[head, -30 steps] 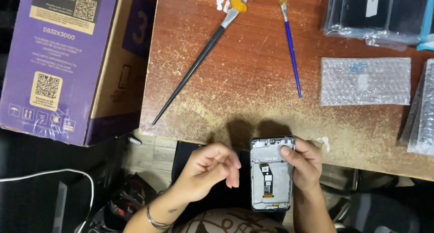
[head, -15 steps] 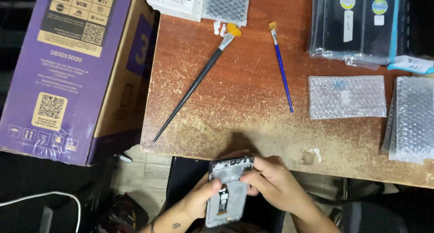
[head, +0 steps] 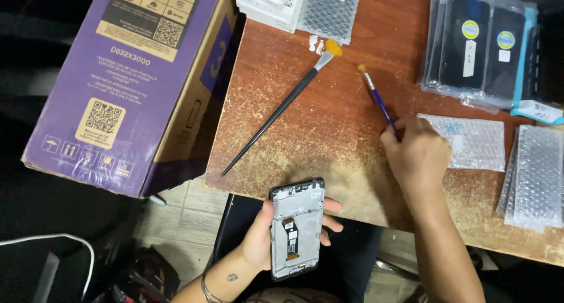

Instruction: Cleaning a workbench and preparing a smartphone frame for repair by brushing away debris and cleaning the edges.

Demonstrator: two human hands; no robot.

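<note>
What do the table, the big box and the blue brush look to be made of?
Table: likely wood, reddish finish worn pale in patches. Box: cardboard, purple print, brown bare side. Blue brush, under the right hand: glossy handle, plastic or painted wood; pale bristles.

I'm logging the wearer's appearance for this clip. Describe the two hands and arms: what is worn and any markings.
Both forearms are bare, with no sleeves or gloves in view. The left hand has a thin bracelet at the wrist and a small dark tattoo just above it. The right hand shows no rings, bands or markings.
</note>
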